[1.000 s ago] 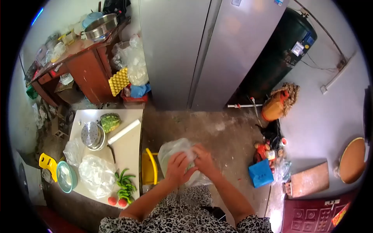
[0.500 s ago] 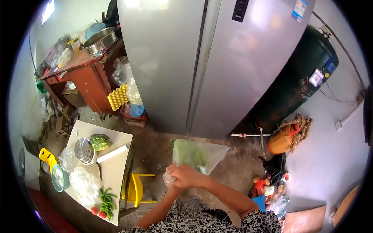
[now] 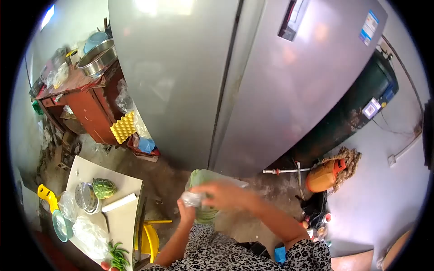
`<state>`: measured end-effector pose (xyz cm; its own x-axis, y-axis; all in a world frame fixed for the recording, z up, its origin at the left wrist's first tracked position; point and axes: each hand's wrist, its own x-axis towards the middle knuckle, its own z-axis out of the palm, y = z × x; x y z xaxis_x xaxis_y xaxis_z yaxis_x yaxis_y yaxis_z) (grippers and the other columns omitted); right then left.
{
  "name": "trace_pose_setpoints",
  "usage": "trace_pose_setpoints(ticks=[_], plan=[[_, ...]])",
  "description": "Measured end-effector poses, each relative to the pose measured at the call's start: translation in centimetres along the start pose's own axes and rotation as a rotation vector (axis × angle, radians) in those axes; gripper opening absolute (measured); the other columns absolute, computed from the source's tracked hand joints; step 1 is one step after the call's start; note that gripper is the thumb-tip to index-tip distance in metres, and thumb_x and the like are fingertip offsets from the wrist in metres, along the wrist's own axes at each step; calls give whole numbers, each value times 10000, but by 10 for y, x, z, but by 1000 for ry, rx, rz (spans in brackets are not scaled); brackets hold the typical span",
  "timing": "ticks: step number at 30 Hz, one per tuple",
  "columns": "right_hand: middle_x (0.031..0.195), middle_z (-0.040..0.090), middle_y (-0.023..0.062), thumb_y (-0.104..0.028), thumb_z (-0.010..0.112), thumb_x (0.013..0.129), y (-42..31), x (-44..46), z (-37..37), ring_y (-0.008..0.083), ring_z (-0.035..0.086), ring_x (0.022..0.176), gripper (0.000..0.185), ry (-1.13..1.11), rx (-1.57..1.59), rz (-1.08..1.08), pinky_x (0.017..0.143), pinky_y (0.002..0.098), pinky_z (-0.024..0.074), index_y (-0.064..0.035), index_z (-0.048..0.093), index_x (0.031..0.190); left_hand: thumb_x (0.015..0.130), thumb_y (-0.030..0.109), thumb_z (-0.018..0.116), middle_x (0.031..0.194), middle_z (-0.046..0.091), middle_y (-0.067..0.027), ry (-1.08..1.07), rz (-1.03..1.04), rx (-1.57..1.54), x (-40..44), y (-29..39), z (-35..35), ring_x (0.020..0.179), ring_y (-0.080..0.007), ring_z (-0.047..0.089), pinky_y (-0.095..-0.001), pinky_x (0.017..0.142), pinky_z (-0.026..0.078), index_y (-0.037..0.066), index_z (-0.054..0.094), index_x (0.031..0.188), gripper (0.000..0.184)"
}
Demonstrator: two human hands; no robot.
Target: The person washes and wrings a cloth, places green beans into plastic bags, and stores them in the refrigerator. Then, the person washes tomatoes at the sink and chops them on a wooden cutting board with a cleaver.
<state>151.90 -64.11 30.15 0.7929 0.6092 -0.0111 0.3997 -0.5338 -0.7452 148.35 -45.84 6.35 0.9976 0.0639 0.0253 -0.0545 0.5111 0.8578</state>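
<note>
A clear plastic bag (image 3: pixel 205 217) with something green inside hangs in front of my body. My left hand (image 3: pixel 186 211) is closed on the bag's gathered, bunched part. Over the bag, beside that bunched plastic, my right hand (image 3: pixel 221 194) is blurred by motion, and its fingers cannot be made out clearly. The large grey refrigerator (image 3: pixel 181 90) stands just beyond the bag, with both doors closed.
At lower left, a table (image 3: pixel 124 183) holds a green squash (image 3: pixel 104 188), a white roll, plastic bags and green peppers (image 3: pixel 118 256). A yellow chair (image 3: pixel 151 241) stands beside it. An orange gas cylinder (image 3: pixel 323 179) and dark tank (image 3: pixel 352 122) are at right.
The refrigerator looms larger in view and the table has shifted down and left. The bag, earlier spread out, is gathered at one end in my left hand. My right hand has moved apart from my left.
</note>
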Motion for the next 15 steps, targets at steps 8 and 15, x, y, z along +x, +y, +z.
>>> trace_pose_setpoints(ticks=[8,15], plan=[[945,696,89,-187,680,801,154,120,-87,259,641,949,204,248,-1112,163,988,473,392,-69,721,963,909,241,645,1226,592,-132,326,-222,415,84,45,-32,1125,-260,552,-353,992,412,-34,514,1265,468],[978,731,14,-198,562,897,206,156,-93,204,578,1089,226,-92,-1487,566,1003,398,310,-167,778,956,964,321,582,1344,533,-179,496,-220,348,94,34,-65,1235,-275,496,-366,1068,355,-63,459,1334,547]])
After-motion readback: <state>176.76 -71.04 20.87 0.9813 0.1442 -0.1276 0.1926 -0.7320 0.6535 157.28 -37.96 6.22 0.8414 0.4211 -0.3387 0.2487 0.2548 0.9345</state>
